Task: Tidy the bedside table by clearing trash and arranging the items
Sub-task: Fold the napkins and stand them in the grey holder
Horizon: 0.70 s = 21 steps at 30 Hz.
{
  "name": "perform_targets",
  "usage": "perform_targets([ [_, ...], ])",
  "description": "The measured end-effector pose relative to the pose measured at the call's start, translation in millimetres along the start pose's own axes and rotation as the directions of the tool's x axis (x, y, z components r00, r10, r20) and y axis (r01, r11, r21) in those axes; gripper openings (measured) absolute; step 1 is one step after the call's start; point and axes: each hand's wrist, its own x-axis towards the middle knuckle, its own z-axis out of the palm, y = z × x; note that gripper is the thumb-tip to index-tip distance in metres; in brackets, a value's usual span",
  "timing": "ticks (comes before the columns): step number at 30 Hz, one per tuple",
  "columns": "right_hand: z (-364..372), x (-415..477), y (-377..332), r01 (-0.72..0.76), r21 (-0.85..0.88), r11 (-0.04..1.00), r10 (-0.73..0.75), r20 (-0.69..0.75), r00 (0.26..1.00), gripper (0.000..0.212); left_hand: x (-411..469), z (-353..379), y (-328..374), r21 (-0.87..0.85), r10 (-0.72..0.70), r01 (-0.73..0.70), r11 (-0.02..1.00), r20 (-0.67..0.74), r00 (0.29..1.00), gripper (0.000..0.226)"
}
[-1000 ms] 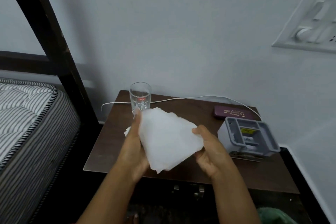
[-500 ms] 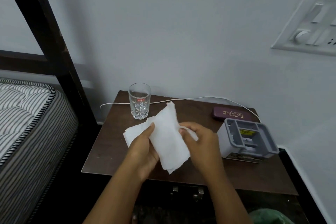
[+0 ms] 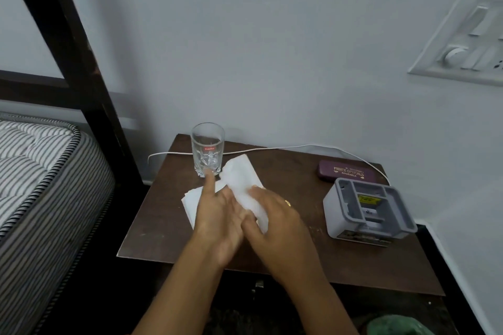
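A white tissue (image 3: 241, 179), partly folded, is held over the middle of the dark wooden bedside table (image 3: 340, 261). My left hand (image 3: 217, 215) presses on its left part, forefinger stretched toward the glass. My right hand (image 3: 275, 223), with a ring on one finger, grips the tissue's right part. The two hands touch and hide the tissue's lower half. An empty clear drinking glass (image 3: 208, 149) stands upright at the table's back left, just beyond my left forefinger.
A maroon spectacle case (image 3: 347, 172) lies at the back right. A grey plastic box (image 3: 367, 211) stands in front of it. A white cable (image 3: 272, 148) runs along the back edge. A striped mattress (image 3: 40, 171) and dark bedpost (image 3: 70, 49) are left; a green bag (image 3: 394, 326) lies below.
The tissue, spread wide a second ago, has been folded narrower and brought lower toward the tabletop. Both hands have come together over it.
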Motion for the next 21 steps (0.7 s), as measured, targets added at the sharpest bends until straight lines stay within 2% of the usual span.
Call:
perform_targets([
  [3, -8.2, 3.7, 0.2, -0.158, 0.330, 0.930, 0.168, -0.002, 0.986, 0.043, -6.1, 10.3, -3.0, -0.002, -0.018, 0.018, 1.000, 0.179, 0.984, 0.092],
  [5, -13.1, 5.8, 3.9, -0.219, 0.462, 0.860, 0.257, -0.020, 0.966, 0.034, -10.4, 20.9, -6.4, 0.008, -0.005, 0.003, 1.000, 0.237, 0.971, 0.095],
  [8, -28.9, 8.4, 17.1, -0.257, 0.512, 0.819, 0.329, -0.052, 0.943, 0.008, -14.2, 32.6, -15.6, 0.094, 0.054, -0.075, 0.993, 0.205, 0.977, 0.072],
  [9, -38.0, 8.2, 22.1, -0.282, 0.539, 0.793, 0.353, -0.030, 0.935, 0.009, -14.9, 37.8, -19.0, 0.177, 0.078, -0.110, 0.978, 0.177, 0.981, 0.060],
  [11, -62.6, 10.4, 31.9, -0.301, 0.647, 0.701, 0.365, 0.038, 0.930, 0.008, -12.7, 48.7, -23.6, 0.405, 0.159, -0.221, 0.887, 0.182, 0.970, 0.037],
  [13, -92.6, 15.5, 43.5, -0.251, 0.733, 0.633, 0.307, 0.061, 0.950, 0.009, -5.8, 64.2, -29.6, 0.538, 0.156, -0.285, 0.793, 0.273, 0.949, 0.040],
  [14, -108.0, 18.1, 49.4, -0.223, 0.740, 0.635, 0.279, 0.049, 0.959, 0.010, 0.7, 72.7, -35.2, 0.577, 0.138, -0.297, 0.761, 0.304, 0.943, 0.042],
  [16, -137.2, 22.8, 66.5, -0.171, 0.684, 0.709, 0.246, -0.012, 0.969, 0.014, 18.5, 91.3, -50.1, 0.633, 0.138, -0.340, 0.695, 0.347, 0.928, 0.037],
  [19, -174.7, 27.2, 102.4, -0.162, 0.491, 0.856, 0.234, -0.088, 0.968, 0.029, 55.3, 119.1, -79.2, 0.651, 0.159, -0.384, 0.655, 0.377, 0.912, 0.025],
  [21, -190.4, 32.0, 128.2, -0.195, 0.316, 0.928, 0.242, -0.114, 0.964, 0.035, 78.8, 131.4, -96.9, 0.676, 0.175, -0.415, 0.609, 0.395, 0.902, 0.026],
])
